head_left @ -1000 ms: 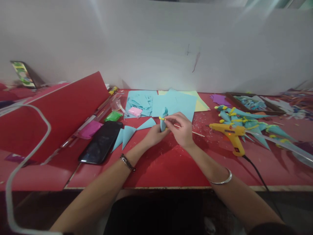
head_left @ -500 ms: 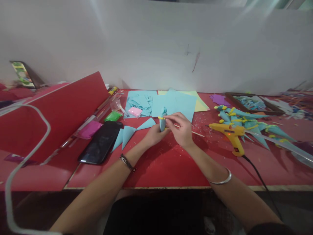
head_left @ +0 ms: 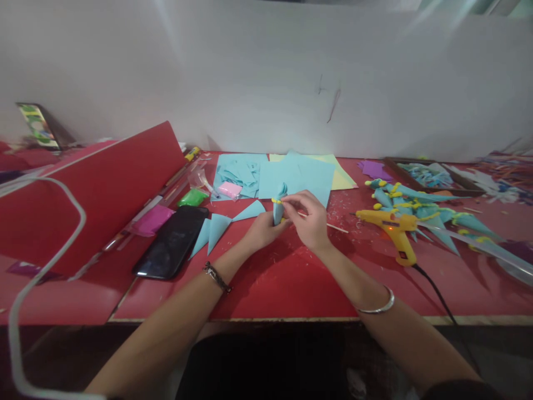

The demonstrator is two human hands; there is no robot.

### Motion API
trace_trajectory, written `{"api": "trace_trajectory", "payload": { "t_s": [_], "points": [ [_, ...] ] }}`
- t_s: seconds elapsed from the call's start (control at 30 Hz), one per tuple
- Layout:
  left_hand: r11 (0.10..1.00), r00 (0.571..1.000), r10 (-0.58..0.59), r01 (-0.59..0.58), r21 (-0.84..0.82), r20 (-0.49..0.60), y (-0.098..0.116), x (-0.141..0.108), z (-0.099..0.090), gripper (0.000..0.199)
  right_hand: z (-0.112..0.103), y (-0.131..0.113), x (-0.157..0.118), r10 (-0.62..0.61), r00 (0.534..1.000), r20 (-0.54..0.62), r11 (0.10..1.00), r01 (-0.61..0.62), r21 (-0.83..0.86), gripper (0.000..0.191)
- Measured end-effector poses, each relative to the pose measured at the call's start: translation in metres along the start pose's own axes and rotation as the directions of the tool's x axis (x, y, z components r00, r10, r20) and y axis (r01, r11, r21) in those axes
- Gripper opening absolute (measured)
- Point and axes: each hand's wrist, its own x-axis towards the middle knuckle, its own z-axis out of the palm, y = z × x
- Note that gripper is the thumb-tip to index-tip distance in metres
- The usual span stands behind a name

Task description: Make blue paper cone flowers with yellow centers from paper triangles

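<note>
My left hand (head_left: 265,229) is closed around the lower part of a rolled blue paper cone (head_left: 277,213), which stands upright with a curled top. A bumpy yellow strip (head_left: 276,201) crosses the cone below the curl. My right hand (head_left: 308,218) pinches the right end of that strip between thumb and fingertips, against the cone. Behind the right hand a thin wooden stick (head_left: 336,228) lies on the table, partly hidden. Flat blue paper pieces (head_left: 218,229) lie just left of my left hand.
A yellow glue gun (head_left: 391,228) with its cord lies at right, before several finished blue cones (head_left: 441,216) with yellow trim. At left are a black phone (head_left: 170,244), clay packets (head_left: 192,197) and a red board (head_left: 104,194). Blue sheets (head_left: 303,172) lie at the back.
The paper cone has shifted and tilted very slightly to the right in my left hand. My right hand keeps its pinch at the yellow strip.
</note>
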Motion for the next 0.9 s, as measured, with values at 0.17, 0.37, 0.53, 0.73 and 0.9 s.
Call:
{"api": "trace_trajectory", "payload": {
  "t_s": [0.17, 0.37, 0.53, 0.73, 0.9],
  "points": [
    [0.999, 1.0, 0.012, -0.011, -0.049, 0.024, 0.0035, -0.0001, -0.0007, 0.031, -0.0006, -0.0022, 0.0, -0.02, 1.0, 0.013, 1.0, 0.019, 0.014, 0.015],
    [1.0, 1.0, 0.02, -0.02, -0.023, 0.01, 0.0036, -0.0005, -0.0007, 0.031, -0.0003, -0.0016, 0.0003, -0.028, 1.0, 0.006, 1.0, 0.027, 0.012, 0.011],
    [0.999, 0.999, 0.046, -0.046, -0.024, 0.016, 0.0024, -0.0004, 0.0, 0.032, -0.0001, -0.0011, 0.0001, -0.032, 0.999, 0.003, 0.999, 0.032, 0.009, 0.011],
    [0.998, 0.998, 0.035, -0.032, -0.048, 0.047, 0.0015, 0.0001, -0.0005, 0.035, 0.0004, -0.0005, -0.0003, -0.03, 1.0, -0.004, 1.0, 0.03, 0.004, 0.013],
    [0.996, 0.998, 0.043, -0.04, -0.074, 0.043, 0.0031, -0.0005, -0.0007, 0.03, 0.0, 0.0003, -0.0013, -0.016, 1.0, 0.013, 0.999, 0.015, 0.035, 0.015]
  ]
}}
